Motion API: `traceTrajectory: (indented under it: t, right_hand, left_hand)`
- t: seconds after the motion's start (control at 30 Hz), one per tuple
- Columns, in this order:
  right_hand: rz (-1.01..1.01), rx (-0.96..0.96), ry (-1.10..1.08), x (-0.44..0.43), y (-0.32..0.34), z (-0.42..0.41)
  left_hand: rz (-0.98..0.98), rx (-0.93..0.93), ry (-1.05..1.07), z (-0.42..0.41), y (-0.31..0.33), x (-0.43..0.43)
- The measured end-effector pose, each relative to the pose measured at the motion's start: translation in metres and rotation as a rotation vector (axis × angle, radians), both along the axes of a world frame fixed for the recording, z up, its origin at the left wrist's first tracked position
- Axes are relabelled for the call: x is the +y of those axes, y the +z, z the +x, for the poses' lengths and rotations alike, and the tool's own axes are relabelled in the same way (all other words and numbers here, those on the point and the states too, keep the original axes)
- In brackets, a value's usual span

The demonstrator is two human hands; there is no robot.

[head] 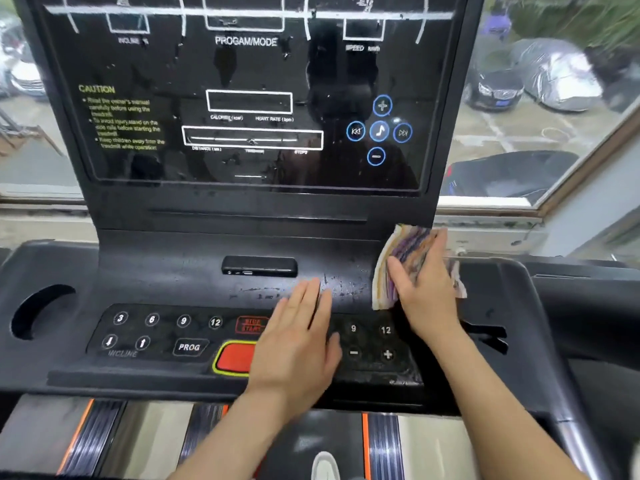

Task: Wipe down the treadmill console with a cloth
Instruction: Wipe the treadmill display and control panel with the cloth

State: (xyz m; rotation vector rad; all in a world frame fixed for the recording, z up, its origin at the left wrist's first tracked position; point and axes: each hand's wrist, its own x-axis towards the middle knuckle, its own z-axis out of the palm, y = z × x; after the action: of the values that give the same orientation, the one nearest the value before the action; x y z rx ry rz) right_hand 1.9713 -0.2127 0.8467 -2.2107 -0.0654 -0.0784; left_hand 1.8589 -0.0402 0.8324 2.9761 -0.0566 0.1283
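At the near edge, left hand (298,341) lies flat, fingers straight, on the button panel (156,336). Beyond it, right hand (427,292) presses the striped cloth (401,247), fingers flat, onto the treadmill console (173,271) at its right side. Cloth judged light and limp; hold it bunched under the palm.

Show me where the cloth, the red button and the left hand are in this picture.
cloth (405,242): head view, on the striped part above the fingers.
red button (235,357): head view, on its uncovered left part.
left hand (298,337): head view, on the back of the hand.
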Motion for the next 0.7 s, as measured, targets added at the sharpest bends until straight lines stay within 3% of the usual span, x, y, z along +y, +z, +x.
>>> traceTrajectory:
  t: [0.1,0.33,0.4,0.53,0.7]
  right_hand:
    - [0.257,0.044,-0.034,-0.013,0.006,0.031]
    - [0.718,0.284,0.175,-0.022,0.031,0.076]
    - [0.592,0.262,0.148,-0.024,0.026,0.063]
    - [-0.032,0.042,0.183,-0.031,0.002,0.002]
    - [-0.308,-0.058,0.135,-0.032,-0.016,-0.080]
  left_hand:
    - [-0.008,-0.015,-0.049,0.019,0.003,-0.009]
    - [0.029,-0.038,-0.227,0.058,0.005,-0.045]
    - [-0.006,-0.028,-0.239,0.059,0.004,-0.043]
    - [-0.077,-0.033,-0.260,0.059,0.005,-0.040]
    - [-0.143,-0.024,-0.252,0.058,0.008,-0.041]
